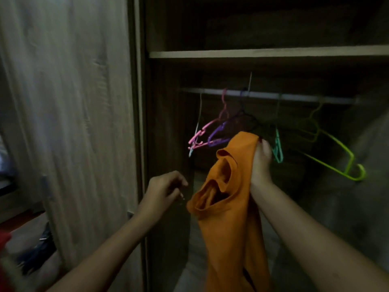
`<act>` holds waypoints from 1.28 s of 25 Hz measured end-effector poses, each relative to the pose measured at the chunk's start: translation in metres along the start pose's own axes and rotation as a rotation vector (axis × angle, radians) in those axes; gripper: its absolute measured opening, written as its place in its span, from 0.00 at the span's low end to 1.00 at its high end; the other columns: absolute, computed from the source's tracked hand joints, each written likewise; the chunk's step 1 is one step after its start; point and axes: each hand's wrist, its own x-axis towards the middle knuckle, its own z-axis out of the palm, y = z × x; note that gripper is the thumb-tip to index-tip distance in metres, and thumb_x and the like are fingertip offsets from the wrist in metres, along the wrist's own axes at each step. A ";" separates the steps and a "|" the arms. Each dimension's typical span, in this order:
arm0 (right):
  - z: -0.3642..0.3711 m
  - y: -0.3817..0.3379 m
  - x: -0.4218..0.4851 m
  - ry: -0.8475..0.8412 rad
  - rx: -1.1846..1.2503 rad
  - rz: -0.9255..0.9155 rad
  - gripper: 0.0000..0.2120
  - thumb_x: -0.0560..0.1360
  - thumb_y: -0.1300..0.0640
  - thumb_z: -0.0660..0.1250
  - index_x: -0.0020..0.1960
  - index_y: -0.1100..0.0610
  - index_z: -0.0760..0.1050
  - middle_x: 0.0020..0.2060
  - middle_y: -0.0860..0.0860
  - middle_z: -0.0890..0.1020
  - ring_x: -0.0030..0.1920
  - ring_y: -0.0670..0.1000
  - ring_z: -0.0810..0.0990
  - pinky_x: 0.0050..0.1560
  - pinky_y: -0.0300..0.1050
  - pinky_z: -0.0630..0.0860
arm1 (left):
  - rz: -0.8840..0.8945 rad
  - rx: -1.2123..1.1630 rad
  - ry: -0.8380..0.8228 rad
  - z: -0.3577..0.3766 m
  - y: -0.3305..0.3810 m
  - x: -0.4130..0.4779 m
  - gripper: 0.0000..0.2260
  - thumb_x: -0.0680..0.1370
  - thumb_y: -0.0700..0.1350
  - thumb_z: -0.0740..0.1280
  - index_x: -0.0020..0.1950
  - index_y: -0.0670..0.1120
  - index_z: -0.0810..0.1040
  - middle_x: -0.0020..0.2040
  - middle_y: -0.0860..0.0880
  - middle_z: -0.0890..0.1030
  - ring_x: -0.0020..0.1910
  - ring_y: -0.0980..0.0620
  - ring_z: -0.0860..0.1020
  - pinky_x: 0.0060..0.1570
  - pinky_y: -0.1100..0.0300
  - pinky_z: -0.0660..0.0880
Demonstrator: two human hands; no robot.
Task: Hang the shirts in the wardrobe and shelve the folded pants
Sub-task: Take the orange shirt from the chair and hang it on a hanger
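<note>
An orange shirt hangs from my right hand, which grips its upper edge in front of the open wardrobe. Its neck opening faces me. My left hand hovers to the left of the shirt, fingers loosely curled, holding nothing that I can make out. Behind the shirt a metal rail carries several empty hangers: pink, purple, teal and lime green.
A wooden shelf runs above the rail. The wardrobe door stands open at the left. Dark clothing lies low at the left, with something red at the frame's edge. The wardrobe interior is dim.
</note>
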 end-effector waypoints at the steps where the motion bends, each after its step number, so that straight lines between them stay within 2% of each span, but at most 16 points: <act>1: -0.008 0.000 0.004 0.034 -0.017 0.012 0.17 0.82 0.52 0.49 0.70 0.52 0.65 0.46 0.46 0.75 0.43 0.44 0.75 0.49 0.40 0.72 | 0.010 0.044 -0.004 0.006 0.000 0.003 0.19 0.73 0.31 0.67 0.45 0.57 0.74 0.45 0.57 0.79 0.44 0.60 0.81 0.47 0.59 0.80; 4: -0.022 -0.001 0.012 0.066 0.018 0.016 0.17 0.82 0.49 0.51 0.65 0.52 0.69 0.50 0.53 0.78 0.50 0.55 0.78 0.52 0.52 0.76 | 0.041 0.025 -0.097 0.030 0.007 0.011 0.14 0.74 0.33 0.65 0.49 0.52 0.76 0.49 0.56 0.78 0.52 0.60 0.78 0.53 0.65 0.76; 6: -0.021 -0.003 0.017 0.044 0.084 0.023 0.14 0.81 0.49 0.54 0.60 0.52 0.73 0.45 0.52 0.80 0.46 0.54 0.80 0.48 0.50 0.78 | 0.077 -0.127 -0.206 0.052 0.017 0.019 0.10 0.76 0.36 0.63 0.52 0.48 0.78 0.56 0.53 0.77 0.59 0.60 0.75 0.56 0.67 0.74; 9: -0.022 -0.015 0.025 -0.002 0.104 0.047 0.16 0.80 0.47 0.55 0.62 0.52 0.73 0.39 0.50 0.79 0.40 0.49 0.79 0.42 0.47 0.77 | 0.095 -0.209 -0.349 0.075 0.019 0.029 0.10 0.77 0.44 0.61 0.56 0.53 0.76 0.66 0.55 0.70 0.66 0.59 0.70 0.62 0.58 0.74; 12: -0.025 -0.025 0.030 0.035 0.115 0.015 0.15 0.80 0.48 0.56 0.60 0.53 0.74 0.33 0.48 0.78 0.33 0.46 0.78 0.39 0.44 0.77 | 0.152 -0.242 -0.388 0.082 0.017 0.028 0.10 0.77 0.45 0.63 0.58 0.49 0.73 0.63 0.52 0.72 0.63 0.52 0.73 0.58 0.50 0.77; 16: -0.026 -0.025 0.033 0.142 0.150 -0.014 0.15 0.81 0.49 0.55 0.63 0.52 0.73 0.40 0.51 0.80 0.42 0.51 0.80 0.47 0.49 0.79 | 0.325 -0.041 -0.402 0.074 0.005 0.030 0.10 0.76 0.41 0.66 0.54 0.49 0.71 0.57 0.52 0.74 0.56 0.53 0.76 0.53 0.54 0.77; 19: -0.033 -0.008 0.041 0.180 0.114 -0.034 0.18 0.81 0.49 0.54 0.67 0.54 0.69 0.40 0.50 0.78 0.41 0.49 0.79 0.46 0.47 0.78 | 0.275 0.198 -0.299 0.052 -0.028 0.042 0.07 0.73 0.45 0.65 0.47 0.55 0.80 0.43 0.54 0.81 0.44 0.57 0.79 0.56 0.46 0.77; 20: -0.037 -0.003 0.043 0.185 0.072 -0.057 0.17 0.81 0.49 0.54 0.66 0.55 0.69 0.38 0.49 0.77 0.39 0.48 0.78 0.44 0.46 0.77 | 0.204 0.200 -0.272 0.042 -0.032 0.047 0.06 0.73 0.47 0.65 0.44 0.54 0.82 0.38 0.53 0.81 0.39 0.57 0.78 0.52 0.45 0.78; 21: -0.038 0.004 0.046 0.185 0.018 -0.081 0.16 0.81 0.49 0.53 0.62 0.56 0.71 0.36 0.49 0.76 0.37 0.48 0.77 0.42 0.46 0.76 | 0.159 0.171 -0.230 0.028 -0.031 0.054 0.08 0.74 0.48 0.64 0.44 0.51 0.82 0.35 0.52 0.80 0.37 0.56 0.77 0.46 0.49 0.78; 22: -0.038 0.012 0.050 0.185 -0.039 -0.113 0.14 0.81 0.50 0.53 0.56 0.56 0.73 0.34 0.49 0.74 0.35 0.48 0.75 0.42 0.46 0.74 | 0.133 0.114 -0.186 0.013 -0.026 0.059 0.09 0.75 0.48 0.63 0.46 0.47 0.82 0.37 0.52 0.79 0.38 0.55 0.77 0.44 0.55 0.76; 24: -0.036 0.021 0.057 0.187 -0.156 -0.175 0.11 0.81 0.52 0.55 0.42 0.51 0.72 0.32 0.48 0.71 0.32 0.45 0.72 0.40 0.45 0.70 | 0.056 0.038 -0.112 -0.011 -0.016 0.069 0.08 0.77 0.46 0.62 0.48 0.45 0.80 0.46 0.51 0.79 0.47 0.54 0.79 0.48 0.59 0.75; 25: -0.034 0.026 0.062 0.168 -0.205 -0.199 0.12 0.80 0.54 0.56 0.39 0.51 0.71 0.31 0.48 0.71 0.30 0.43 0.71 0.37 0.43 0.69 | -0.006 -0.005 -0.059 -0.018 -0.016 0.072 0.06 0.77 0.45 0.63 0.48 0.47 0.79 0.48 0.50 0.79 0.49 0.51 0.79 0.49 0.56 0.76; 28: -0.011 0.038 0.077 0.053 -0.304 -0.171 0.10 0.78 0.58 0.60 0.39 0.52 0.72 0.32 0.49 0.72 0.26 0.40 0.70 0.27 0.35 0.66 | 0.091 0.245 -0.057 -0.028 -0.018 0.085 0.05 0.76 0.48 0.65 0.43 0.58 0.78 0.51 0.47 0.80 0.52 0.46 0.79 0.57 0.45 0.77; 29: 0.000 0.039 0.081 0.033 -0.358 -0.140 0.05 0.77 0.57 0.62 0.43 0.54 0.73 0.34 0.50 0.74 0.30 0.42 0.73 0.28 0.35 0.67 | 0.103 0.257 -0.085 -0.030 -0.013 0.083 0.05 0.76 0.49 0.64 0.45 0.60 0.78 0.54 0.48 0.79 0.54 0.48 0.78 0.59 0.49 0.76; 30: 0.013 0.038 0.088 0.024 -0.413 -0.108 0.05 0.76 0.55 0.64 0.49 0.57 0.74 0.38 0.51 0.77 0.35 0.46 0.76 0.31 0.36 0.69 | 0.152 0.261 -0.148 -0.032 -0.012 0.082 0.07 0.77 0.48 0.64 0.52 0.59 0.76 0.59 0.52 0.76 0.56 0.52 0.76 0.59 0.59 0.74; 32: 0.039 0.034 0.105 -0.032 -0.466 0.004 0.20 0.74 0.52 0.67 0.62 0.61 0.69 0.50 0.56 0.78 0.46 0.52 0.79 0.37 0.40 0.71 | 0.190 0.341 -0.201 -0.038 0.000 0.079 0.19 0.76 0.43 0.66 0.65 0.52 0.69 0.67 0.56 0.64 0.59 0.62 0.68 0.53 0.75 0.68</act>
